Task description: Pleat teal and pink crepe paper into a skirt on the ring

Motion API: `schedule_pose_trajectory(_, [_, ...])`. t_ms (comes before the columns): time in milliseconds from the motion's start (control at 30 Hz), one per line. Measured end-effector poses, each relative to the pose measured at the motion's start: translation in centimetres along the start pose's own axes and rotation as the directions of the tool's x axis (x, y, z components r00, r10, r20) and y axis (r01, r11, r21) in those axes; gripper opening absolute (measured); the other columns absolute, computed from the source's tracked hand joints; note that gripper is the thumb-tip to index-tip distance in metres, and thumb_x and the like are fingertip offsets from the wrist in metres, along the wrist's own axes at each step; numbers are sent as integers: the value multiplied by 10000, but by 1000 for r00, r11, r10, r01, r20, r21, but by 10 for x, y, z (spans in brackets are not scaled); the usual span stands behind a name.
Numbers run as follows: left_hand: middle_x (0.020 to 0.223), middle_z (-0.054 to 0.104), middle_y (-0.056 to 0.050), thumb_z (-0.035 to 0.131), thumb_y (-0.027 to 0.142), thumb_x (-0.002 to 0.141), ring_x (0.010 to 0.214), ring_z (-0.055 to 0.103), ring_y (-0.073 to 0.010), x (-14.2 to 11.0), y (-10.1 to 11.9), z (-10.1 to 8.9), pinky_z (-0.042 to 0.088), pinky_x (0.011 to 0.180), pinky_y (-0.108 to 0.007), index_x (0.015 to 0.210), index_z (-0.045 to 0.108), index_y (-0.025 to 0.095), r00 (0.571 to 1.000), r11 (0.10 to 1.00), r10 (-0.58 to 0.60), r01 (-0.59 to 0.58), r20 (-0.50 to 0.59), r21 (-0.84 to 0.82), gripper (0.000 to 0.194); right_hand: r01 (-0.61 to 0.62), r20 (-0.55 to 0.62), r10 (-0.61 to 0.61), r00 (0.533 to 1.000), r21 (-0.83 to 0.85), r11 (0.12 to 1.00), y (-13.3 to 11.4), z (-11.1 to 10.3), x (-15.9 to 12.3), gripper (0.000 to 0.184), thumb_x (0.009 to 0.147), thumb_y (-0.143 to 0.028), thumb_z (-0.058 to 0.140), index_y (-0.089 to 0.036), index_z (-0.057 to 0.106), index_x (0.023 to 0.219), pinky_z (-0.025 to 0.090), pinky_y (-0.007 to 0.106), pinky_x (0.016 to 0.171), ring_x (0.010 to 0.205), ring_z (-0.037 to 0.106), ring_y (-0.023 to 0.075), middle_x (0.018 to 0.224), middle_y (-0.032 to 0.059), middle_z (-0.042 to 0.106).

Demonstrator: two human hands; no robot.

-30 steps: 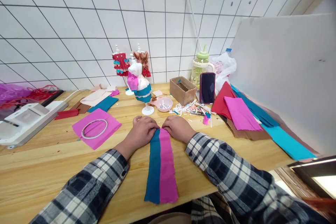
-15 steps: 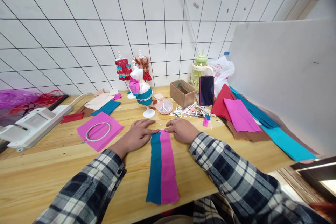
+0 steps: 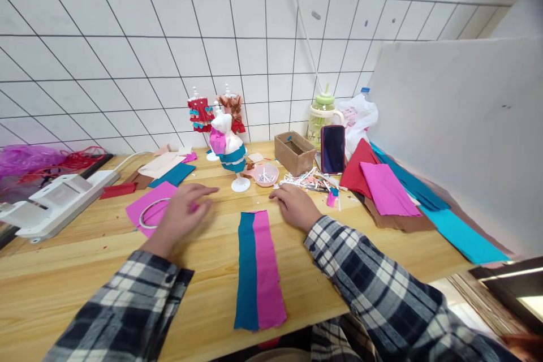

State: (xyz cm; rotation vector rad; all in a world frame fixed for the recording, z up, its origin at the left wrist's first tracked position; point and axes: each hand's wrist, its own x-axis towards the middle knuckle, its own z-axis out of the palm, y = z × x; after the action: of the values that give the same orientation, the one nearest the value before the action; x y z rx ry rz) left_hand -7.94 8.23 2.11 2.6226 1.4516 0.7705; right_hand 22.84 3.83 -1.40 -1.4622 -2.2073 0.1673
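Observation:
Lying flat before me on the table are two long crepe paper strips side by side, a teal strip point(image 3: 246, 271) and a pink strip point(image 3: 268, 271). Their lengthwise edges meet or slightly overlap. To the left of them is my left hand point(image 3: 180, 215), fingers stretched out and holding nothing, in front of a silver ring point(image 3: 149, 214) on a pink paper sheet point(image 3: 134, 209). Just past the far right corner of the strips, my right hand point(image 3: 296, 205) rests with its index finger extended. I see nothing in it.
Behind stand a small white dress form point(image 3: 227, 133) in teal and pink paper, a pink dish point(image 3: 267, 182), a cardboard box point(image 3: 296, 165), white scraps point(image 3: 303, 180) and a phone point(image 3: 333, 149). Folded papers point(image 3: 390, 189) lie right; a power strip point(image 3: 59, 203) sits left.
My left hand has let go of the strips' far end and moved left, toward the ring. My right hand has come off the pink strip's far corner and stays close by.

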Motion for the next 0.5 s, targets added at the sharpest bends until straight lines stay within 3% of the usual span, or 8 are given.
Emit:
schedule_pose_trajectory(67, [1022, 673, -83, 462, 384, 864, 1014, 580, -264, -8, -26, -21, 438, 933, -417, 1014, 711, 196, 994, 982, -105, 103, 6, 158, 346, -115, -34, 116, 993, 2, 993, 7, -3, 1, 247, 923, -197, 480, -210, 660, 1092, 438, 317, 859, 970, 577, 208, 1027, 78, 641])
schedule_pose_trajectory(133, [962, 687, -92, 486, 420, 851, 926, 597, -284, -17, -50, -35, 462, 842, -426, 958, 717, 184, 947, 921, -302, 259, 113, 289, 347, -190, -103, 191, 976, 19, 982, 13, -5, 1, 309, 915, -172, 474, -207, 633, 1177, 435, 330, 884, 999, 574, 220, 1066, 93, 637])
schedule_pose_trajectory(233, [970, 690, -101, 527, 514, 811, 894, 598, -327, -29, -73, -41, 465, 748, -439, 1001, 694, 209, 802, 792, -557, 436, 216, 427, 397, -196, -217, 199, 956, 36, 980, 17, -6, 2, 487, 820, -21, 457, -205, 607, 1244, 399, 344, 967, 1130, 520, 231, 1233, 116, 573])
schedule_pose_trajectory(300, [991, 691, -110, 554, 535, 778, 904, 603, -352, -33, -77, -39, 458, 731, -446, 1014, 672, 218, 697, 713, -670, 508, 256, 483, 412, -161, -158, 166, 973, 46, 986, 18, -6, 2, 499, 751, 29, 453, -209, 676, 1129, 388, 329, 981, 1135, 521, 221, 1208, 91, 602])
schedule_pose_trajectory(333, [1006, 691, -116, 552, 528, 777, 923, 605, -360, -34, -76, -39, 454, 740, -452, 1008, 662, 217, 666, 695, -694, 520, 274, 496, 403, -155, -80, 158, 984, 51, 987, 18, -6, 1, 461, 742, 26, 455, -212, 709, 1044, 397, 316, 961, 1094, 546, 212, 1134, 74, 644])
schedule_pose_trajectory(367, [1019, 691, -122, 544, 514, 784, 948, 605, -366, -34, -74, -38, 449, 757, -461, 994, 656, 213, 652, 690, -703, 524, 286, 500, 384, -162, 12, 161, 987, 51, 986, 18, -5, 1, 412, 748, 12, 459, -217, 727, 961, 410, 302, 927, 1029, 577, 201, 1037, 55, 681])
schedule_pose_trajectory(433, [1064, 685, -133, 504, 481, 818, 1024, 592, -378, -32, -69, -36, 433, 804, -485, 960, 645, 209, 668, 707, -684, 509, 294, 491, 338, -212, 128, 209, 970, 11, 977, 19, -5, 0, 346, 774, -32, 476, -219, 732, 911, 423, 289, 868, 949, 606, 194, 946, 43, 707])
schedule_pose_trajectory(500, [1118, 675, -139, 425, 457, 871, 1089, 573, -381, -30, -65, -35, 410, 844, -516, 975, 627, 216, 697, 719, -667, 510, 263, 472, 331, -259, 106, 264, 959, -58, 964, 22, -5, 0, 346, 778, -49, 492, -211, 723, 978, 414, 294, 874, 993, 599, 208, 1009, 62, 702])
